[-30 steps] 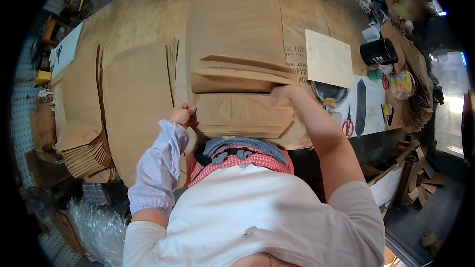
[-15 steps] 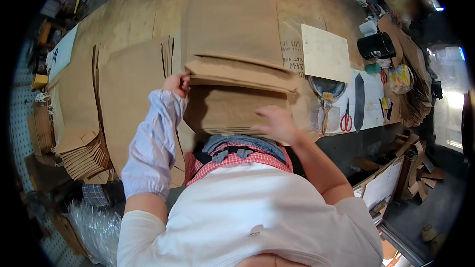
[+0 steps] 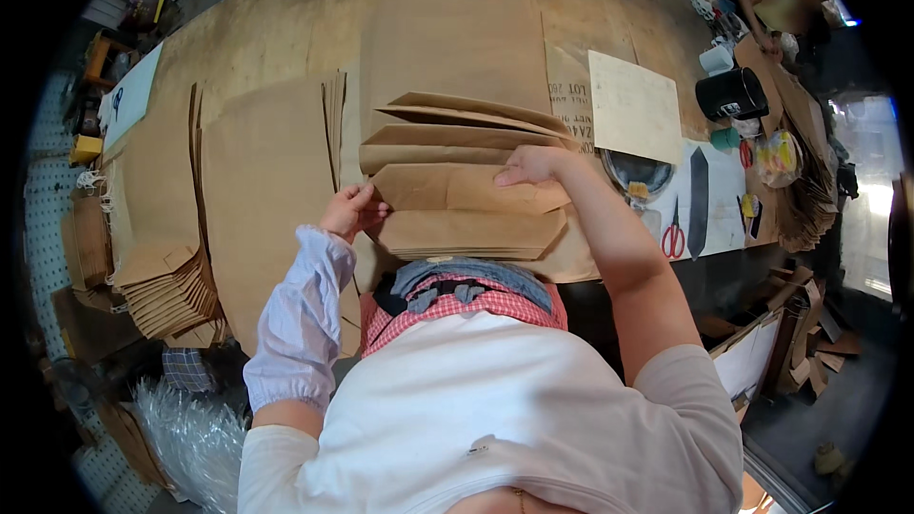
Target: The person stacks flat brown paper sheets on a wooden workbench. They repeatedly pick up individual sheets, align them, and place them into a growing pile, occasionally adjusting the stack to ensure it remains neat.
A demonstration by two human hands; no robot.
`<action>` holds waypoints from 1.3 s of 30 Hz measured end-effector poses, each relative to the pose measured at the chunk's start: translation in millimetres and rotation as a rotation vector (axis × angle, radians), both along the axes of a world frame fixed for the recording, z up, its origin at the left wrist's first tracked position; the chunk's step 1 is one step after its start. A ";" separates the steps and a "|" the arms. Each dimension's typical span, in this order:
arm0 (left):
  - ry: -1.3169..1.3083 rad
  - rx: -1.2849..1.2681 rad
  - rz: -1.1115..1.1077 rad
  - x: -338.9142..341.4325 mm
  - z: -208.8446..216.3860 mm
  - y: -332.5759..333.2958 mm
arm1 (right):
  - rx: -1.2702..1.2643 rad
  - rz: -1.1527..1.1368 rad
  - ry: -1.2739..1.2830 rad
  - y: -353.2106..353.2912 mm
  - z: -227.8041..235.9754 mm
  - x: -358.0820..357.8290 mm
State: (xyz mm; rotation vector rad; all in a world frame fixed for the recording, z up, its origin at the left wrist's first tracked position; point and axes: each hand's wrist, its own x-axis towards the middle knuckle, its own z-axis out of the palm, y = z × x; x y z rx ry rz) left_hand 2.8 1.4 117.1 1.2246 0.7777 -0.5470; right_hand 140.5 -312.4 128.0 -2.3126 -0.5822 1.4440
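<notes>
A stack of brown paper bags (image 3: 466, 233) lies in front of me, their folded bottom ends toward my waist. My left hand (image 3: 352, 212) pinches the left corner of the top bag's bottom flap (image 3: 433, 187), thumb and fingers closed on the paper. At the flap's upper edge, my right hand (image 3: 533, 165) has its thumb on the paper and its other fingers curled, partly hidden. Just beyond it, more folded bag ends (image 3: 447, 138) stand raised in layers. A white sleeve cover wraps my left forearm; the right one is bare.
More flat brown bags (image 3: 267, 200) and a fanned stack (image 3: 167, 290) lie to the left. On the right are a cream sheet (image 3: 636, 107), red-handled scissors (image 3: 673, 233), a dark strip (image 3: 698, 200), a round dish, a brush and a black container (image 3: 730, 93). Another person works at far right.
My right hand has moved up and away from my body onto the flap. My left hand has come lower, and the bag ends have spread into more layers with one flap lying nearer me.
</notes>
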 end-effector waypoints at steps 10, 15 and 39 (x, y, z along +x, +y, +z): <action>0.057 -0.102 -0.155 24.2 -3.7 13.2 | -0.108 -0.053 -0.001 -14.5 13.3 -11.1; 0.103 0.004 -0.020 -19.5 -53.6 14.8 | 0.119 0.053 -0.232 -74.9 -53.4 -50.8; -0.227 0.326 0.045 1.2 -45.5 30.7 | 0.138 0.047 0.219 11.2 20.9 0.9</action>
